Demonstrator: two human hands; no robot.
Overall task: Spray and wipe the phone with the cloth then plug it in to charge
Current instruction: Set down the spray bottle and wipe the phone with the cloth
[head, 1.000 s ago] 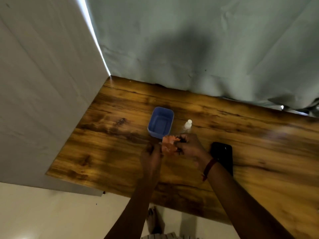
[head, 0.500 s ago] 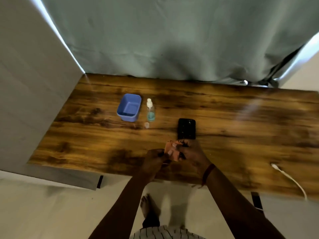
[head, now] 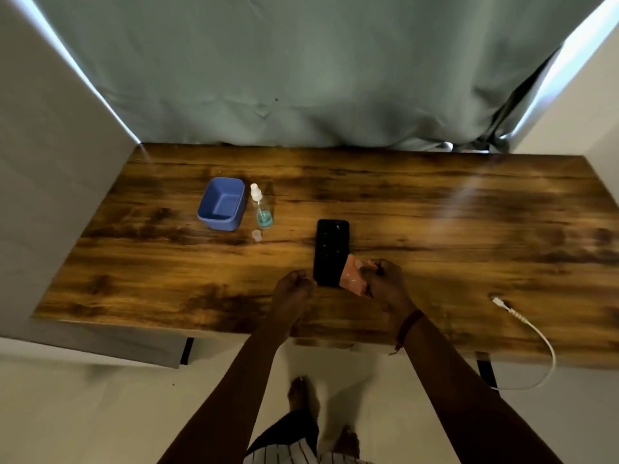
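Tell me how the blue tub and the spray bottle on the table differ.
The blue tub is opaque, wide and open-topped; the spray bottle is clear, slim and topped by a white nozzle. The tub looks empty; the bottle holds a little blue-green liquid at its base. Both stand upright, side by side on the table.

You've got an orange cloth (head: 351,279) at the black phone (head: 331,252). Left of phone: blue tub (head: 221,204), bottle (head: 263,209) w/ teal liquid; right: white cable (head: 522,323).
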